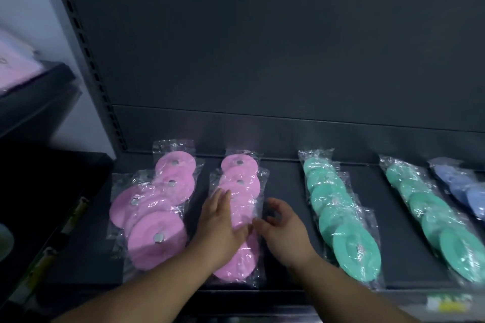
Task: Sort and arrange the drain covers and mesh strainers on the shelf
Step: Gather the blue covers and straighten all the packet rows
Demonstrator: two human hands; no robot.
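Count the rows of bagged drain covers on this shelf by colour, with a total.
Pink: 2, left pink row and right pink row
Green: 2, left green row and right green row
Blue: 1, blue row, partly cut off by the frame edge
Total: 5 rows
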